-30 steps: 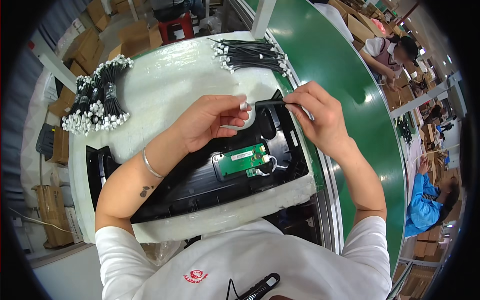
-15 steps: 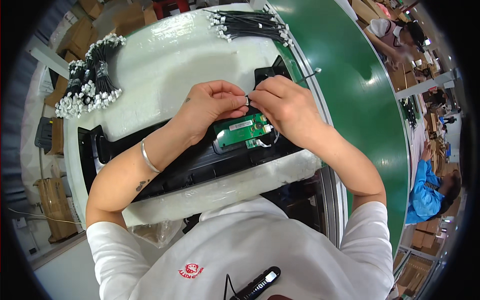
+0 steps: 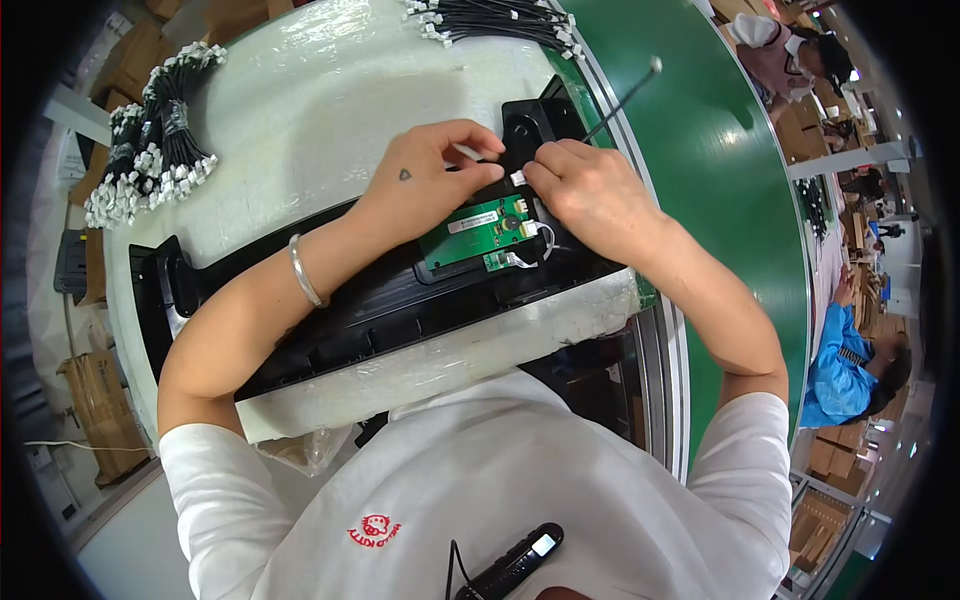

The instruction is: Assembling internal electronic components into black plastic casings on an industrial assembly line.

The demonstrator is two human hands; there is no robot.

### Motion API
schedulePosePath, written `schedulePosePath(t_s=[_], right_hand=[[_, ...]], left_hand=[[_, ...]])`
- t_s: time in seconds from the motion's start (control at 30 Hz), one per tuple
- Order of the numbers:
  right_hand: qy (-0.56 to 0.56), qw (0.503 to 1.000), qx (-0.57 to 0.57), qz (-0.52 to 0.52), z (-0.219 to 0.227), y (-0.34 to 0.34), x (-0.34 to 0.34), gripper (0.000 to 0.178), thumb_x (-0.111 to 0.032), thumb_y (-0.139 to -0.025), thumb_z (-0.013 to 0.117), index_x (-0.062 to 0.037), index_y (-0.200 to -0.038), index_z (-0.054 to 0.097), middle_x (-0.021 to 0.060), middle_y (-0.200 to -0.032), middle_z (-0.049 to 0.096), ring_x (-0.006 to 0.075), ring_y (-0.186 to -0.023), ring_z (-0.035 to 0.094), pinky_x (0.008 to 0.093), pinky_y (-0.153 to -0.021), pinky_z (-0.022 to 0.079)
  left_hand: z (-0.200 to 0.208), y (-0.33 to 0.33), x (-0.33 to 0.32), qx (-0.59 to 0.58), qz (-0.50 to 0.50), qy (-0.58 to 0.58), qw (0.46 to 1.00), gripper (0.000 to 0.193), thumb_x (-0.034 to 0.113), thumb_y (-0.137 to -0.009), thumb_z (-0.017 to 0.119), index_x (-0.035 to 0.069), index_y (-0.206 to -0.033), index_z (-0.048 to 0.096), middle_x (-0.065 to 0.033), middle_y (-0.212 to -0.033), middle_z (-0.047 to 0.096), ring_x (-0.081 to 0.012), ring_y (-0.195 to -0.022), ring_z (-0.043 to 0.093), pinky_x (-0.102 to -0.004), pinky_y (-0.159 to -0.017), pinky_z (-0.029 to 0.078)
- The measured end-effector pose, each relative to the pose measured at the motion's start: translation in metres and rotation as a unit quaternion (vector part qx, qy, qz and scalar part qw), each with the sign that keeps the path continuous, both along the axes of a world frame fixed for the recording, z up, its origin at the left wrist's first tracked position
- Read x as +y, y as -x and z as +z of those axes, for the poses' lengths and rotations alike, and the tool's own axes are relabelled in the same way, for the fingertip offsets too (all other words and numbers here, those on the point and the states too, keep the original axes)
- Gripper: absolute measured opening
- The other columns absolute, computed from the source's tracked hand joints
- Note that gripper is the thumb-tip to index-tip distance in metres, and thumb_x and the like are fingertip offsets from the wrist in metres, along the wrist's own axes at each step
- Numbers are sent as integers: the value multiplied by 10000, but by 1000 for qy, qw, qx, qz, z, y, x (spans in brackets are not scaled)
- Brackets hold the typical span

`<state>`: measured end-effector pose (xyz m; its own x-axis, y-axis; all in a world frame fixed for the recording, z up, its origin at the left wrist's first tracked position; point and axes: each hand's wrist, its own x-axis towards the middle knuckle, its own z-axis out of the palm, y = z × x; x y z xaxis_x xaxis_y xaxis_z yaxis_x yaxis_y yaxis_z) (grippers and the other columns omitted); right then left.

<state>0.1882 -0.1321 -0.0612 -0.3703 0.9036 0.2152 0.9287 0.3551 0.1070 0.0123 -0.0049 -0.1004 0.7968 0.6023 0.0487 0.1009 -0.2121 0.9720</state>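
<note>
My right hand pinches a black cable close to its white plug, which pokes out from the fingertips. The cable's far end sticks out past the hand, over the green surface. My left hand is just left of the plug, thumb and forefinger apart, holding nothing. Below both hands a green circuit board with white sockets sits in a long black plastic housing. A short white wire loops at the board's right edge.
Foam padding lies under the housing. Bundles of black cables with white plugs rest at the left, and more cables at the far edge. A green work surface runs along the right, with co-workers beyond it.
My left fingers have come off the white plug and spread apart. The plug stays in my right hand, now farther from the board. The whole view has shifted slightly.
</note>
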Motion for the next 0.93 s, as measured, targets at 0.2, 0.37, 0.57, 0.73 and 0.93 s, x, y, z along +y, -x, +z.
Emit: schedulePosePath(t_s=[0.2,0.37,0.57,0.73,0.93], right_hand=[[146,989,-34,18,-3,-13,5,73,18,-672,610,9,-742,630,119,-777,601,289,-754,647,388,-648,536],[162,987,-1,-6,-5,-14,5,81,44,-652,603,15,-723,630,130,-740,593,314,-720,642,402,-662,535],[174,984,45,-17,-6,-15,3,67,59,-661,608,26,-718,623,139,-733,585,334,-709,626,416,-644,520],[181,981,74,-13,-7,-15,4,40,55,-685,610,31,-716,617,148,-736,580,344,-700,615,428,-636,509],[195,978,64,-41,-9,-13,6,26,41,-704,624,16,-713,629,149,-735,588,346,-718,622,432,-653,511]], left_hand=[[-14,12,16,71,59,-417,904,190,263,-830,699,102,-931,702,-54,-813,663,-239,-753,609,-382,-668,489],[-18,12,18,172,11,-355,919,271,332,-875,643,75,-808,694,-51,-723,650,-255,-768,590,-392,-661,486],[-20,11,17,158,11,-352,922,303,336,-893,621,64,-773,681,-68,-698,640,-263,-770,589,-392,-665,485],[-19,11,18,167,3,-325,931,317,337,-895,621,54,-761,670,-75,-691,633,-266,-777,587,-391,-671,483],[-22,7,22,166,-30,-319,933,327,325,-913,608,41,-759,661,-85,-681,626,-266,-804,581,-384,-695,478]])
